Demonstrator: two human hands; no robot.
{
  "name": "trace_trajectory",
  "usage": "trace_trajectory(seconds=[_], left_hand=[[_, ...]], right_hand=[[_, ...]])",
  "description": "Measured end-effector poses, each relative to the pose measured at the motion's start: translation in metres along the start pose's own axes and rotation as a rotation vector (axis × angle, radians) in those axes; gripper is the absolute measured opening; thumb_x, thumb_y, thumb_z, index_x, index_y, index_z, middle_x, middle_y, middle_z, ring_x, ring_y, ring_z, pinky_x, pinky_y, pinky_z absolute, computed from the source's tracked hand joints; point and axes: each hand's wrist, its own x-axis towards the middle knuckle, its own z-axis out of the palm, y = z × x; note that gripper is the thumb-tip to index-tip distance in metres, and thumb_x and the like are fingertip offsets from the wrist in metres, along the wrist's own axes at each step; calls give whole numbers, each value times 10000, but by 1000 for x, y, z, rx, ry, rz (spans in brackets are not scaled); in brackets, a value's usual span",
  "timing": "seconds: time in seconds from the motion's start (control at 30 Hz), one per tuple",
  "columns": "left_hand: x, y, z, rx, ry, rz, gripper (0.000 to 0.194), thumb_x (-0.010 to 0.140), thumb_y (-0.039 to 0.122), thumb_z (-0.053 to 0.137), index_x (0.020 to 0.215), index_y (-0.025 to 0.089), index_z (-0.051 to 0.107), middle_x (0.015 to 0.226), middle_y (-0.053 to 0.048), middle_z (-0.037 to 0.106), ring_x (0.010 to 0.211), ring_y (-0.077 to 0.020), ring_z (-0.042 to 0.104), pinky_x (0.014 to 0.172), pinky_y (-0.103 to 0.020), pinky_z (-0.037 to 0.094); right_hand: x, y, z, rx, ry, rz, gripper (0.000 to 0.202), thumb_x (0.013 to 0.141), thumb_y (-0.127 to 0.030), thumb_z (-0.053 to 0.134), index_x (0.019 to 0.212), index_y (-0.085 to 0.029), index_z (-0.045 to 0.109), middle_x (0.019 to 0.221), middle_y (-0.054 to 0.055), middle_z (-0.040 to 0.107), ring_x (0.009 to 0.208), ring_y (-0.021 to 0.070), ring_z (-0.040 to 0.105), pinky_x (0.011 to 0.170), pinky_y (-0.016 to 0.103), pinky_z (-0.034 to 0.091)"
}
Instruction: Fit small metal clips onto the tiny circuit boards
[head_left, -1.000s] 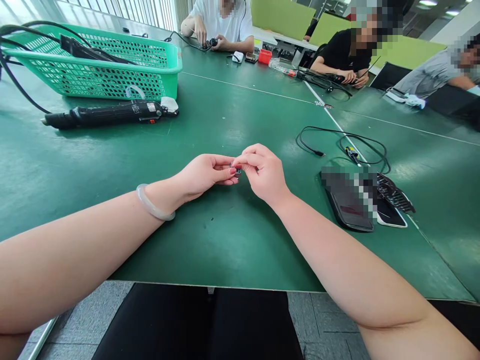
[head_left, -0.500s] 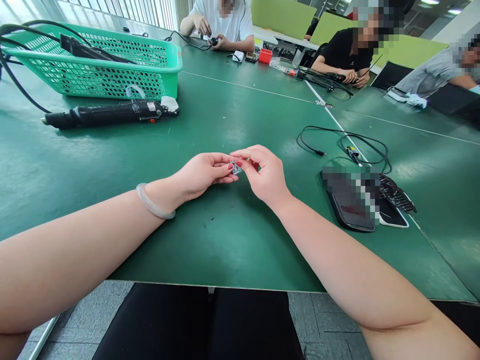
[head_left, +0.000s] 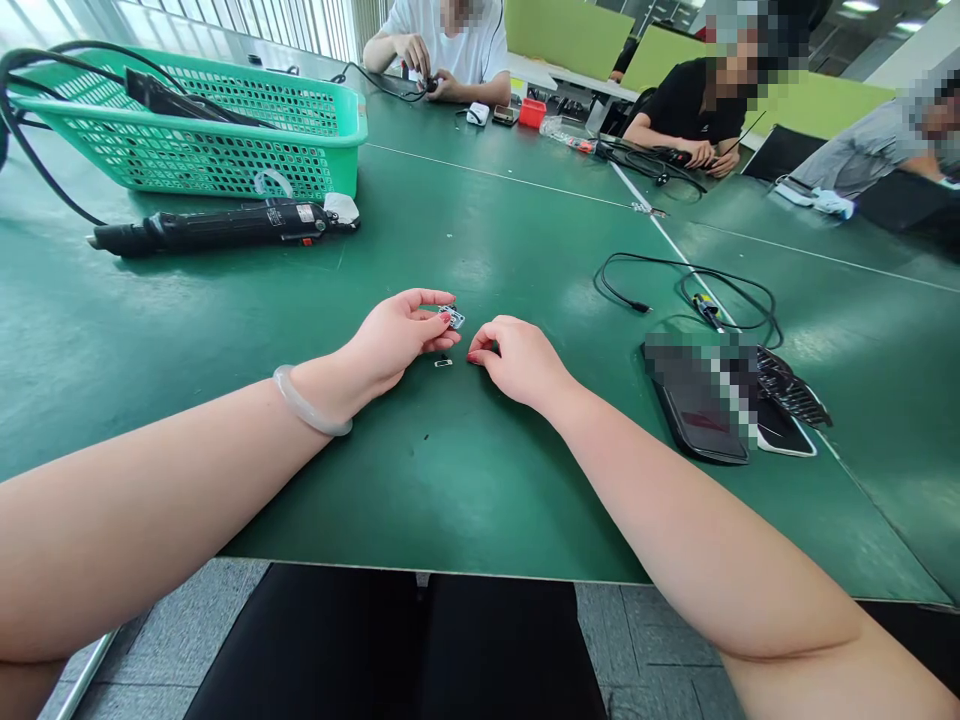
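Observation:
Between the thumb and fingers of my left hand (head_left: 397,335) is a small, flat black-and-silver patterned piece (head_left: 453,317), held just above the table. A tiny rectangular piece (head_left: 443,362) with a pale outline lies on the green tabletop (head_left: 480,480), below those fingertips. My right hand (head_left: 517,355) is apart from the left, low over the table to the right of the tiny piece. Its thumb and forefinger are pinched together; anything between them is too small or hidden to make out.
A black electric screwdriver (head_left: 225,226) lies before a green basket (head_left: 330,165) with cables at the left. On the right are a phone (head_left: 701,425), a dark glossy item (head_left: 791,385) and a coiled black cable (head_left: 772,300). Several people sit across the table.
My hands have moved apart. The left has shifted slightly left with the patterned piece; the right has let go of it and dropped lower. The tiny rectangular piece now shows on the table.

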Motion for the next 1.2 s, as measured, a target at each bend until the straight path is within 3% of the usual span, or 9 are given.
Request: trace_trajectory(seconds=[0.17,0.37,0.5,0.9,1.2], left_hand=[[-2,-2,0,135,-66,19,181,879,104,561,1026,110,665,752,-32,667,640,-72,621,677,-218,533],[-5,2,0,241,-131,59,118,855,141,608,930,113,696,676,-33,668,590,-85,603,637,-236,523],[-9,6,2,271,-181,100,89,830,174,650,868,124,712,653,-32,675,577,-91,597,656,-254,522],[-7,3,-1,251,-235,96,121,851,215,630,846,132,718,677,-46,690,616,-104,619,677,-256,519],[-6,0,-1,224,-224,72,100,840,205,649,868,126,702,689,-46,685,626,-102,621,674,-253,510]], right_hand=[[1,2,2,25,66,-77,157,858,-150,551,733,-183,641,808,27,593,751,147,527,683,294,396],[-5,-2,-8,420,359,-243,153,854,-164,563,727,-214,634,798,3,615,755,132,548,688,282,439],[-6,-4,-7,548,325,-324,149,856,-205,580,716,-228,629,807,-6,607,766,127,558,715,295,465],[-4,4,-7,623,238,-407,169,888,-224,564,733,-226,630,798,-17,592,779,115,552,754,307,475],[-4,3,-6,605,282,-278,101,831,-276,646,746,-237,685,812,-9,620,738,118,551,680,294,465]])
